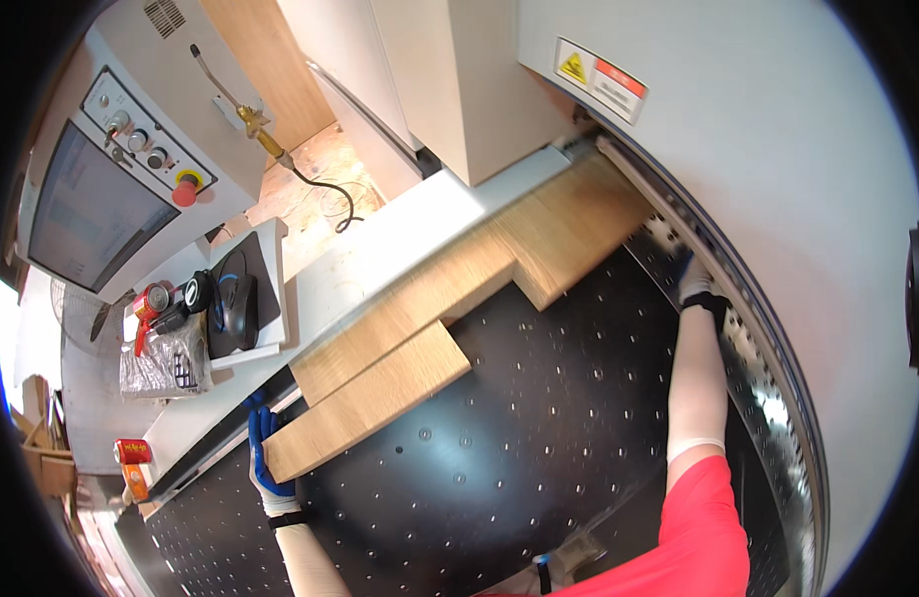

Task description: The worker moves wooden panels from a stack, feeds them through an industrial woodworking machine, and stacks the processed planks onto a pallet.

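My left hand [263,460], in a white glove with blue-coated fingers, rests against the near left end of a light wooden board [370,398]. Its fingers are stretched out past the board's corner, and the thumb lies low by the end. Alongside that board lies a second wooden board [405,315]. Farther right is a wider wooden panel [574,234], its far end close to the machine's guard. My right hand [694,279], gloved too, reaches to the dark edge below the guard; its fingers are hidden there and blurred.
The black table [519,428] is dotted with small studs. A curved metal guard [738,279] borders it on the right. Behind the boards runs a white ledge [380,249]. At left stand a control panel with a screen [96,209], a mouse [235,310], a yellow air gun [260,129] and a red can [133,452].
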Motion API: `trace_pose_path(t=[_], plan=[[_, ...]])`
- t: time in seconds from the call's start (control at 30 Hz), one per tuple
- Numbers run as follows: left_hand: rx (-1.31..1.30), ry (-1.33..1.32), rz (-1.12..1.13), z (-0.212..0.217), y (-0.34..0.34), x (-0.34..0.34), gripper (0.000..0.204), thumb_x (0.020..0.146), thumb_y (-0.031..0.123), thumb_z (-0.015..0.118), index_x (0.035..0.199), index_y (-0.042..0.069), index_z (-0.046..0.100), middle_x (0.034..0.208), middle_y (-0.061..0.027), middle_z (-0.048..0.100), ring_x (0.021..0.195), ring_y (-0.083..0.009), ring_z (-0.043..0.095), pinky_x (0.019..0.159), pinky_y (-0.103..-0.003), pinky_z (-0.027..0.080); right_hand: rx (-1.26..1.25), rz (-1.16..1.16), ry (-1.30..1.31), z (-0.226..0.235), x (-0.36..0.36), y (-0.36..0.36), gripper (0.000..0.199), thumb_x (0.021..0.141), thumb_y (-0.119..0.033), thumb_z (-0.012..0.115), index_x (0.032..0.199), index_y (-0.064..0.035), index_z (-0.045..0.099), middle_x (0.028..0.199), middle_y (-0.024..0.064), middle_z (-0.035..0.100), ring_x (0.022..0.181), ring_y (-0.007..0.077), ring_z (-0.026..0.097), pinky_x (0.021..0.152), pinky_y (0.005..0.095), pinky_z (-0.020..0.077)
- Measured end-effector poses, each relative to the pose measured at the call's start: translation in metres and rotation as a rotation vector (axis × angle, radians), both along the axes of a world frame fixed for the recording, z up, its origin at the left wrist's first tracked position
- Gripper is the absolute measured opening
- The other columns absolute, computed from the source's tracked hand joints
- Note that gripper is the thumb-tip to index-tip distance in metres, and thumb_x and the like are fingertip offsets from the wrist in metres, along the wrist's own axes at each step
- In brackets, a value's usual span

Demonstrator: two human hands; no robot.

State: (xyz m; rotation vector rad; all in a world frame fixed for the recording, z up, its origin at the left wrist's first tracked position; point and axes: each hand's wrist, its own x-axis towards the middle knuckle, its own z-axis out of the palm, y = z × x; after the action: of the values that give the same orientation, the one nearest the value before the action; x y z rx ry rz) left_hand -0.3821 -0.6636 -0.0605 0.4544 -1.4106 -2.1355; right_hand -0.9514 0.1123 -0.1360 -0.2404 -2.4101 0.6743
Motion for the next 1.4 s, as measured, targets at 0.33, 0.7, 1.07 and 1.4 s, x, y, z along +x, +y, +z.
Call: trace_pose_path(t=[0.33,0.7,1.07,1.4], plan=[[0.065,-0.057,0.128,0.036,0.063,-0.055,0.085,0.089,0.029,0.062,0.161,0.002,0.024,0.164,-0.0192,0.032,0.152,-0.0344,0.030,0.124,-0.046,0.026,-0.856,0.614,-0.408,-0.013,-0.102,-0.057,0.052,0.105,-0.034,0.052,0.141,0.0037,0.055,0.143,0.0172,0.058,0.131,0.0271,0.054,0.115,0.0342,0.0368],[0.016,-0.114,0.092,0.038,0.088,-0.088,0.084,0.089,0.031,0.059,0.159,-0.002,0.027,0.161,-0.0185,0.038,0.147,-0.0300,0.038,0.122,-0.040,0.028,-1.152,0.852,-0.491,0.008,-0.110,-0.086,0.051,0.106,-0.031,0.050,0.144,0.0032,0.052,0.145,0.0162,0.057,0.134,0.0258,0.053,0.116,0.0345,0.0366],[0.006,-0.101,0.184,0.026,0.029,0.024,0.075,0.092,0.023,0.053,0.159,-0.002,0.029,0.158,-0.0181,0.042,0.144,-0.0287,0.044,0.120,-0.040,0.033,-1.294,1.089,-0.550,0.047,-0.014,-0.147,0.051,0.106,-0.028,0.049,0.147,0.0026,0.050,0.147,0.0152,0.056,0.136,0.0245,0.051,0.116,0.0348,0.0364],[-0.009,-0.066,0.262,0.032,-0.046,0.245,0.072,0.097,0.032,0.055,0.157,-0.001,0.034,0.156,-0.0163,0.044,0.142,-0.0284,0.046,0.117,-0.040,0.037,-1.384,1.142,-0.581,0.091,0.237,-0.295,0.055,0.102,-0.022,0.049,0.149,0.0061,0.045,0.149,0.0164,0.054,0.139,0.0245,0.050,0.118,0.0368,0.0342]])
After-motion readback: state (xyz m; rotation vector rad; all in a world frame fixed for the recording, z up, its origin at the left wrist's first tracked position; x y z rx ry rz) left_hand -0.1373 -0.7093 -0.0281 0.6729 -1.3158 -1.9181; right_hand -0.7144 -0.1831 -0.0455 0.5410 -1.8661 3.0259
